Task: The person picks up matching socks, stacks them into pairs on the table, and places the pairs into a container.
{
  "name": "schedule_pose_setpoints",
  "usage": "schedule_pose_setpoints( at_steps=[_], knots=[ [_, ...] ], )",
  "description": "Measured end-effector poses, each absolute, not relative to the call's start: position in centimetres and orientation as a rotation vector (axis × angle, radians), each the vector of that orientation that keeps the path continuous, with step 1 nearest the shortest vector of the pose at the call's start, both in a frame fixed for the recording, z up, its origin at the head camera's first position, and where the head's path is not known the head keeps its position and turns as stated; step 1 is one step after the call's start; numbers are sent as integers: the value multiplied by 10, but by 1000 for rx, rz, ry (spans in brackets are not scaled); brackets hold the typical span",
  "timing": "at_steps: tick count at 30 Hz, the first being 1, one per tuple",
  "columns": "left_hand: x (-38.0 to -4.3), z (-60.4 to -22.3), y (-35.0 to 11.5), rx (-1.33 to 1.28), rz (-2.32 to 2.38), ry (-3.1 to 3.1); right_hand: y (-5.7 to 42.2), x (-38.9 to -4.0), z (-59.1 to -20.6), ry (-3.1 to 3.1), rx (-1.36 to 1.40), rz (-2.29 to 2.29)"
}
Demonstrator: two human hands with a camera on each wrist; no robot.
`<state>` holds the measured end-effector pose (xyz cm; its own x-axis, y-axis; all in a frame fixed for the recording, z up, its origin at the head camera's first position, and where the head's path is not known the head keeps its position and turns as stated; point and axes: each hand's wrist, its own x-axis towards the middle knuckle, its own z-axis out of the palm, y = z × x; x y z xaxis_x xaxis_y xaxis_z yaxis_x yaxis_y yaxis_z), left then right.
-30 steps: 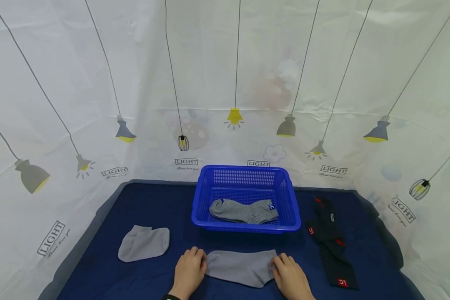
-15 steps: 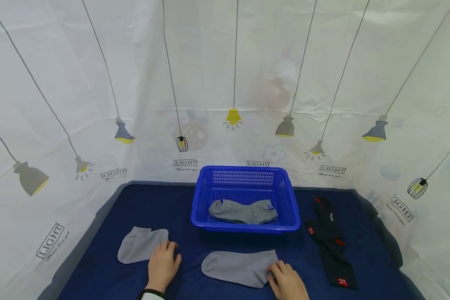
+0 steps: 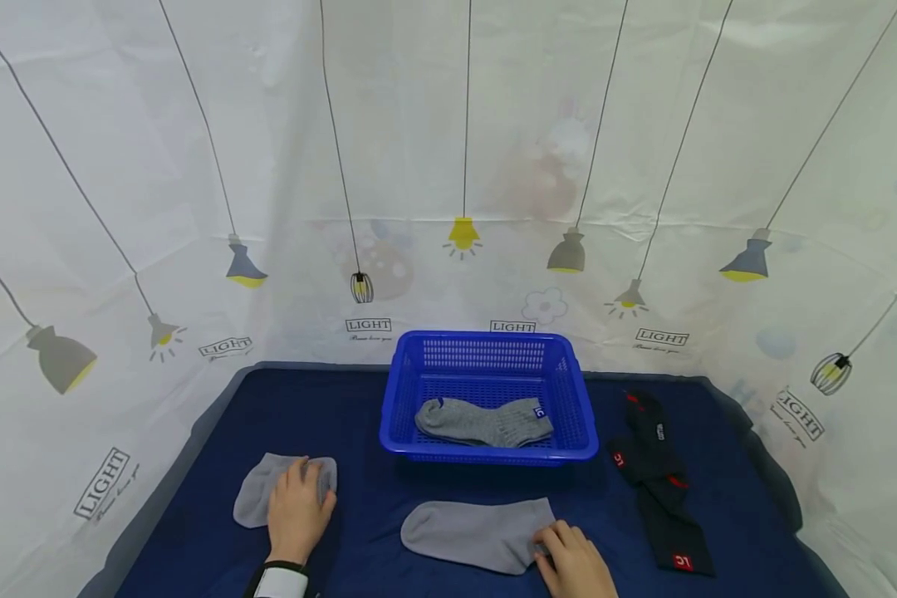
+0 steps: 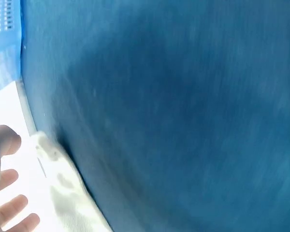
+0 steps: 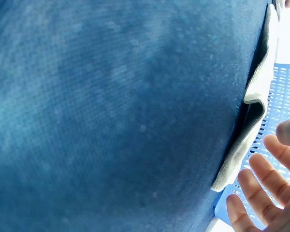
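My left hand point(image 3: 296, 511) is over a short light grey sock point(image 3: 252, 496) at the left of the dark blue cloth. It covers part of that sock in the head view. In the left wrist view its fingers point(image 4: 12, 209) are spread and separate, with the sock point(image 4: 67, 188) beyond them. A second light grey sock point(image 3: 467, 531) lies flat, toe to the left, in front of the basket. At its cuff end is my right hand point(image 3: 577, 558). The right wrist view shows its fingers point(image 5: 261, 195) loosely extended beside the sock point(image 5: 241, 147), gripping nothing.
Behind the middle sock stands a blue plastic basket point(image 3: 585, 415) with a darker grey pair of socks point(image 3: 486, 422) inside. Black socks point(image 3: 661, 482) with red labels lie on the right. A white printed curtain point(image 3: 404, 108) rises behind the cloth.
My left hand has left the toe of the middle sock and moved left over the short sock. The right hand has stayed by the cuff, shifting only slightly. The socks lie as before.
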<state>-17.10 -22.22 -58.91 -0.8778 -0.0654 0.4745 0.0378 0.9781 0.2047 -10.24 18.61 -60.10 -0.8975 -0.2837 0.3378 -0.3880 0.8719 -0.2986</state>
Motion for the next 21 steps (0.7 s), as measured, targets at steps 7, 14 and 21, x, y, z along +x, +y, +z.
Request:
schedule_pose_setpoints(
  at_steps=[7,14,21],
  knots=[
    [-179,-587,-235,103,-292,-2781,187,-103,-602,-2752,511,542],
    [-182,-587,-242,247,-363,-2956,185,-102,-600,-2785,463,531],
    [-183,-591,-243,324,-408,-3001,185,-102,-601,-2807,449,541]
  ],
)
